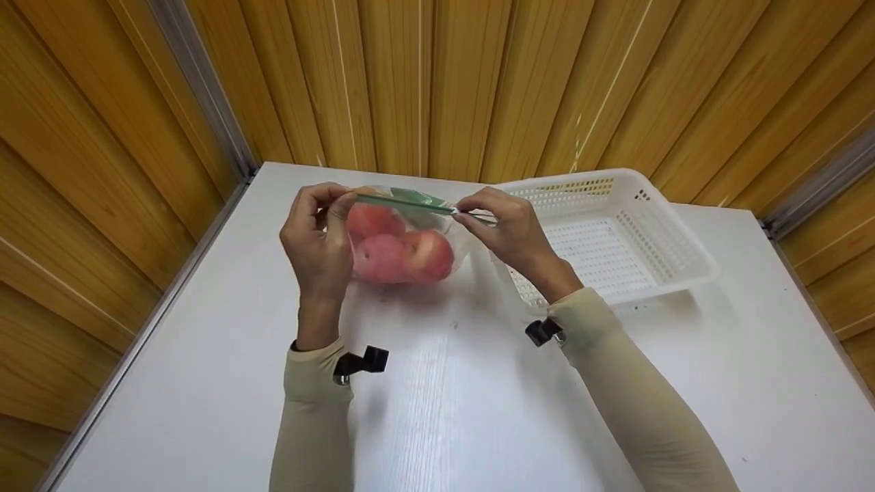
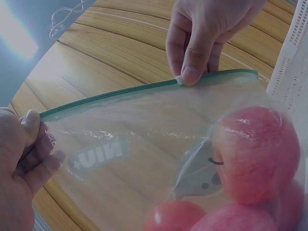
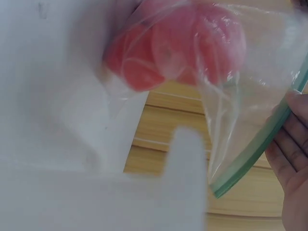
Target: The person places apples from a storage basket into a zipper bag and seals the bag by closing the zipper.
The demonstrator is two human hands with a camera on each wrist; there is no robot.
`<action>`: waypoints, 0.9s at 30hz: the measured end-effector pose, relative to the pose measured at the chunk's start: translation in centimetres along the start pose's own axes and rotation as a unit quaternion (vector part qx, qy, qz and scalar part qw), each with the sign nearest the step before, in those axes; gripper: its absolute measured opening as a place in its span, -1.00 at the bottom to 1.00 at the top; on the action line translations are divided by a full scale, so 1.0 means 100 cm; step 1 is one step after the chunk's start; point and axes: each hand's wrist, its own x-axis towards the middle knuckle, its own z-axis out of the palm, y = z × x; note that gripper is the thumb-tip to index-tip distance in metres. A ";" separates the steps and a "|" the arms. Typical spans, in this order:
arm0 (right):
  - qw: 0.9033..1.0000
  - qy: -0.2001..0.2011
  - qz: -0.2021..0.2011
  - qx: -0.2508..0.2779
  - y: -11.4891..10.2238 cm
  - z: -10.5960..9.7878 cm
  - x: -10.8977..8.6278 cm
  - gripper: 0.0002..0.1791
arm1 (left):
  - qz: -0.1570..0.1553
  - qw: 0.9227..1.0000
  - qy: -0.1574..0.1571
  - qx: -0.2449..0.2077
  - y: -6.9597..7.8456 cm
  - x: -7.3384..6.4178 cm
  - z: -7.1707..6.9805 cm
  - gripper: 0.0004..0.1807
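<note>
A clear zip bag (image 2: pixel 125 149) with a green zip strip along its top holds several red apples (image 1: pixel 380 258). In the head view my left hand (image 1: pixel 318 239) pinches the left end of the strip. My right hand (image 1: pixel 509 225) pinches a small white slider (image 2: pixel 180 80) on the strip, toward its right part, as the left wrist view shows. Printed letters and a green patch appear through the film. The apples sit low in the bag, over the table. In the right wrist view the right fingers (image 3: pixel 288 144) lie along the green strip.
A white plastic basket (image 1: pixel 683 249) with perforated walls stands on the right of the white table (image 1: pixel 437 396), partly behind my right hand. Wooden panel walls (image 1: pixel 458 82) rise behind and to the left and right of the table.
</note>
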 end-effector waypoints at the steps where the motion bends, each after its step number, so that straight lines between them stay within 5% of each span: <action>1: 1.000 -0.001 0.006 -0.004 0.002 -0.001 -0.002 -0.90 | 0.000 1.000 0.002 -0.001 0.000 0.000 0.000 -0.89; 27: 0.995 -0.021 0.092 -0.032 0.024 -0.014 -0.026 -0.88 | -0.049 0.996 0.068 -0.020 -0.009 0.007 -0.015 -0.90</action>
